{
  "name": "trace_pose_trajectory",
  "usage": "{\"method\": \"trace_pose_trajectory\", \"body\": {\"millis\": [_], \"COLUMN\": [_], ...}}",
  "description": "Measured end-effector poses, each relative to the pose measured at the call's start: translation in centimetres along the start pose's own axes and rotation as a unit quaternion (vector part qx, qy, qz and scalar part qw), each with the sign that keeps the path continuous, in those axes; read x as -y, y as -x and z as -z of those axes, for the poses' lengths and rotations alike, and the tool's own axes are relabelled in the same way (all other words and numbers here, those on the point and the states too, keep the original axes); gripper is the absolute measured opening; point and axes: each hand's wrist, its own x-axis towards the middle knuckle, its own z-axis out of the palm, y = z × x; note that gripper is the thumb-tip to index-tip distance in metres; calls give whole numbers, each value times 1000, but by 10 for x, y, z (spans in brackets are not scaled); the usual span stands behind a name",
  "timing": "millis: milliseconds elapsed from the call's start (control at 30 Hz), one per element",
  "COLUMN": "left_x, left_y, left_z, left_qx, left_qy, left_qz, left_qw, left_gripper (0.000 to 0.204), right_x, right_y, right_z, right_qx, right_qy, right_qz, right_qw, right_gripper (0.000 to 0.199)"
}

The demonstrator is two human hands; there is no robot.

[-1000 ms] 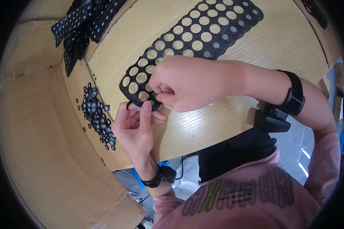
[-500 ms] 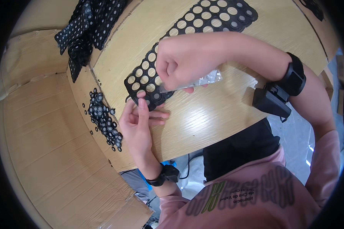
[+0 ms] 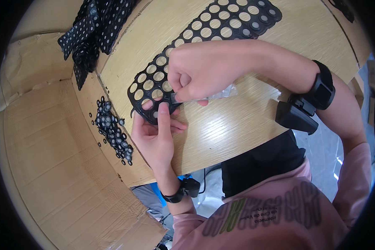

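Observation:
A long black rubber sheet (image 3: 225,23) with rows of round holes runs across the table from the near left to the far right. Grey-centred discs still sit in some places at its two ends. My left hand (image 3: 154,143) pinches the near end, thumb on top and fingers underneath. Just above that thumb is my right hand (image 3: 204,68), closed around a slim tool with a clear plastic-like handle (image 3: 227,91). Its small metallic-looking tip meets the sheet beside the left thumb. The fist hides most of the tool, so its kind is unclear.
Small black rings with grey centres lie in a pile (image 3: 112,127) at the table's left edge. More dotted black sheets (image 3: 85,31) are heaped at the far left. Cardboard walls (image 3: 62,137) stand along the left side. The wooden tabletop (image 3: 212,137) has a curved near edge.
The sheet's near end has shifted slightly left and is lifted by my left hand. My left thumb has moved right along it. My right hand has come slightly left with the tool.

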Motion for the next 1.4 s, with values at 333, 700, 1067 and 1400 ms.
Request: {"method": "trace_pose_trajectory", "body": {"millis": [333, 700, 1067, 1400], "left_x": [5, 8, 9, 5], "left_y": [-6, -5, -1, -6], "left_z": [3, -1, -5, 1], "left_qx": [4, 1, 4, -2], "left_qy": [18, 6, -33, -20], "left_qz": [10, -19, -85, -57], "left_qw": [1000, 1000, 996, 998], "left_gripper": [14, 14, 14, 18], "right_x": [-3, -6, -13, -3], "right_y": [-1, -3, -5, 5], "right_z": [-3, -9, -22, 2], "right_qx": [-25, -40, -98, -57], "right_qy": [-16, 7, 47, 20], "right_qz": [17, 36, 54, 47], "right_qw": [999, 999, 993, 997], "right_gripper": [20, 19, 21, 18]}}
